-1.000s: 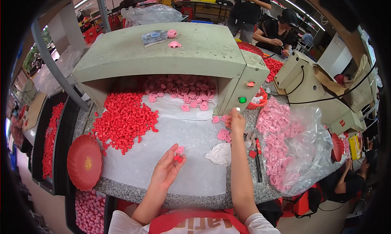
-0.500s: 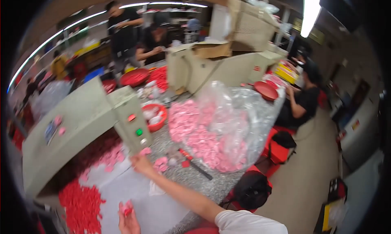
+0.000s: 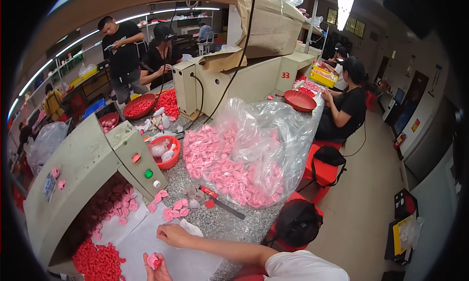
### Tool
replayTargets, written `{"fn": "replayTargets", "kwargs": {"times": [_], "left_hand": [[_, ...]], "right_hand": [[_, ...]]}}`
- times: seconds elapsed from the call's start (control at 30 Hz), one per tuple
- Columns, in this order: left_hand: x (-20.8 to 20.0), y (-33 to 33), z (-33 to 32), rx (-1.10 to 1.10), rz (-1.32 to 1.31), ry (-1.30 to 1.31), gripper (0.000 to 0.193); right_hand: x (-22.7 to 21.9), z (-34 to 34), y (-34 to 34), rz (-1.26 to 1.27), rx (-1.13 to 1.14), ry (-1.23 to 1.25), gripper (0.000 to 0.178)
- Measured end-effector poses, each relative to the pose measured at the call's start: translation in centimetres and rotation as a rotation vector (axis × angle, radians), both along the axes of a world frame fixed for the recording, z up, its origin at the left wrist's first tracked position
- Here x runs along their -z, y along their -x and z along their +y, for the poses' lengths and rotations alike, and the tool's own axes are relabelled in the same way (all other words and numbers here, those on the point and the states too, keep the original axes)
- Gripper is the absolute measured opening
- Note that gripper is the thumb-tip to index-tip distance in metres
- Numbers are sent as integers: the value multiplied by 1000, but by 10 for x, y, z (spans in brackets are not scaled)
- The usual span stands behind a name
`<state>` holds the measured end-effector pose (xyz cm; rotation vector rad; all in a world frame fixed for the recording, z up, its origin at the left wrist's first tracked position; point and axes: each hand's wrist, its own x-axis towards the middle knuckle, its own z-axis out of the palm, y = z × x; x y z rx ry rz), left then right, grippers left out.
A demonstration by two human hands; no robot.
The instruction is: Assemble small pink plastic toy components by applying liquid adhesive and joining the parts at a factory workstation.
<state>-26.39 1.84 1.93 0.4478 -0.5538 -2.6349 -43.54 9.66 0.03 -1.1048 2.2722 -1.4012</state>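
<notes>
Low in the view, my left hand (image 3: 156,270) pinches a small pink piece (image 3: 154,260) with a red bit showing in it. Just above and to its right, my right hand (image 3: 174,235) has its fingers curled together over the white sheet (image 3: 141,251); whatever they may hold is hidden. To the left lies a heap of small red pieces (image 3: 99,261). Behind it, soft pink pieces (image 3: 122,210) are piled under the arch of a beige hooded machine (image 3: 80,159). A few loose pink pieces (image 3: 177,210) lie beyond my right hand.
A large clear bag of pink pieces (image 3: 234,163) covers the mid table. A red-handled flat tool (image 3: 222,203) lies before it. An orange basket (image 3: 168,154) stands beside the machine. Stools with black bags (image 3: 295,225) stand at right; people (image 3: 347,100) sit or stand farther off.
My right hand has drawn back from the loose pink pieces at the machine's corner toward my left hand. The left hand keeps hold of the pink piece. The view has shifted somewhat.
</notes>
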Motion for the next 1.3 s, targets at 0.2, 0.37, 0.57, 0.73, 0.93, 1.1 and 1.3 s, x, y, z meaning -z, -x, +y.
{"fn": "replayTargets", "kwargs": {"times": [0.2,0.37,0.57,0.73,0.93,1.1,1.3], "left_hand": [[-15,1,11,-28,-34,41,51],[-35,2,23,30,109,-133,40],[-34,4,29,97,227,-322,41],[-52,21,44,148,32,-321,35],[-50,10,60,127,-26,-93,27],[-56,6,60,115,-140,46,20],[-51,4,53,103,-172,73,19]], "right_hand": [[-23,25,-22,14,-2,112,12],[-48,91,-24,175,222,245,10],[-47,130,6,33,617,300,10],[-86,112,-38,390,166,224,25],[-97,78,-64,296,-105,210,32],[-93,78,-62,86,-65,195,27],[-95,70,-60,121,-93,171,24]]}}
